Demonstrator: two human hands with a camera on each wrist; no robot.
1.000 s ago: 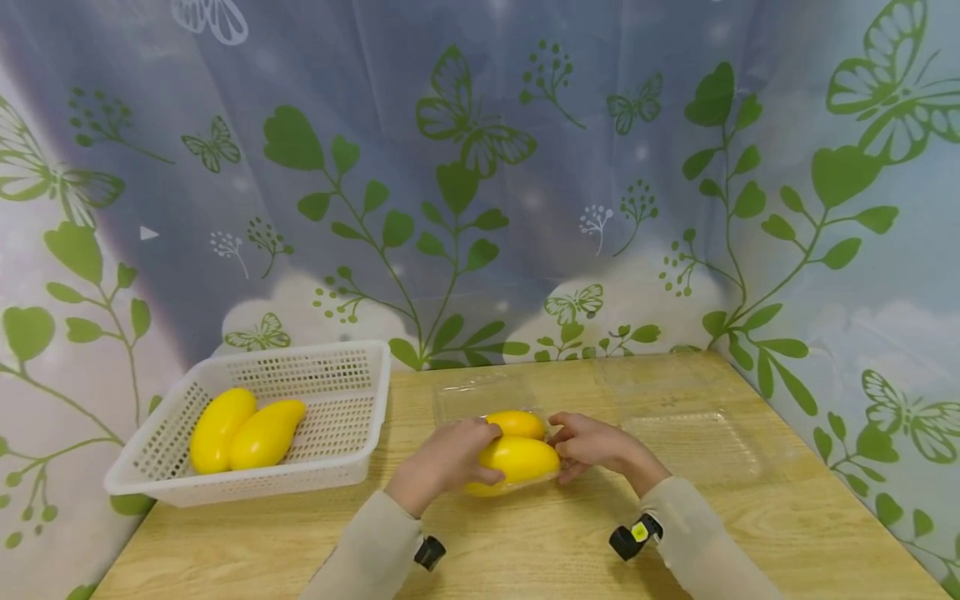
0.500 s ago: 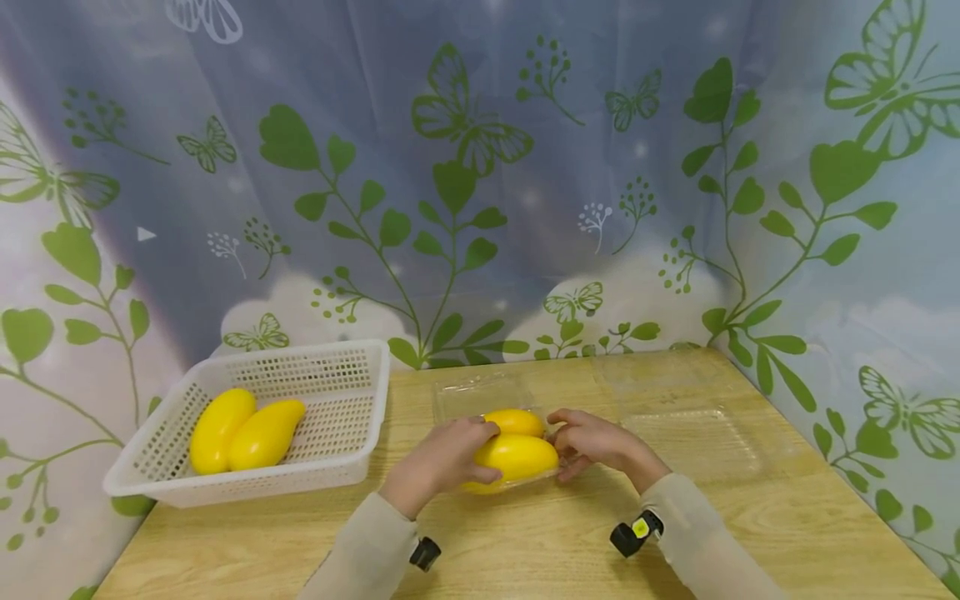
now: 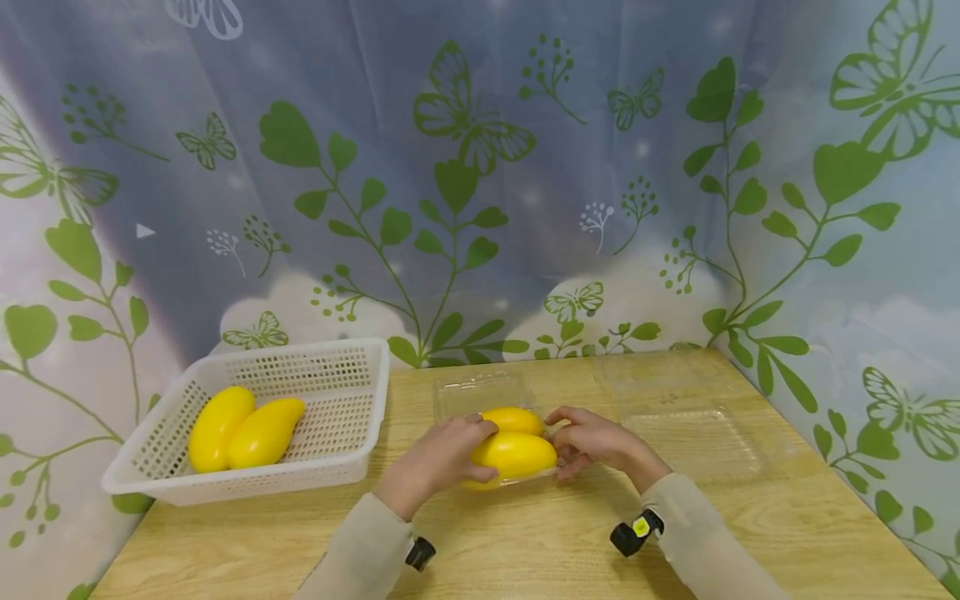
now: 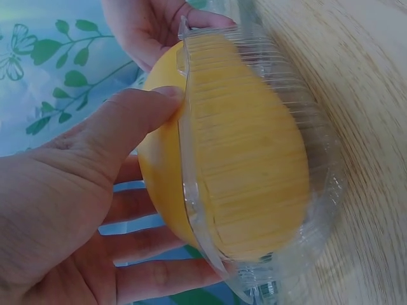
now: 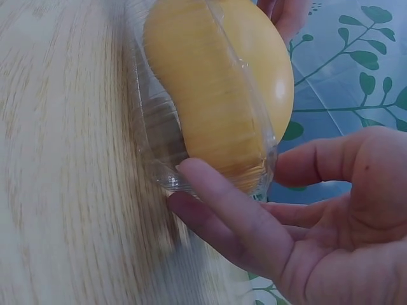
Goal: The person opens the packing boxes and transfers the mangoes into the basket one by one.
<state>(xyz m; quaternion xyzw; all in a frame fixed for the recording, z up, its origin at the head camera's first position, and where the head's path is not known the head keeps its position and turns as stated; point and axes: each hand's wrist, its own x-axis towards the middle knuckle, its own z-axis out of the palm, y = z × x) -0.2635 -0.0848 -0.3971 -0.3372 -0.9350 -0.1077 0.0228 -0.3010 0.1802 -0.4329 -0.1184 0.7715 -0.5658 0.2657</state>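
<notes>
Two yellow mangoes, a front one (image 3: 517, 455) and a rear one (image 3: 513, 420), lie side by side in a clear plastic container (image 4: 324, 175). My left hand (image 3: 438, 460) grips its left end, with the thumb on the near rim and mango and the fingers spread along the far side. At the other end, my right hand (image 3: 596, 442) holds the container's corner between thumb and fingers. Through the ribbed wall, the near mango shows in both wrist views. Behind the mangoes, a flat clear plastic section (image 3: 457, 398) is visible; the hands and fruit hide how it joins.
A white perforated basket (image 3: 262, 482) at the left holds two more mangoes (image 3: 266, 433). On the right lies another clear plastic container (image 3: 693, 442), spread open and hard to make out. A printed curtain (image 3: 510, 225) hangs behind the wooden table (image 3: 495, 550).
Both hands and the container with its mangoes have shifted very slightly left and back. The grips look the same, and the basket's mangoes have stayed put.
</notes>
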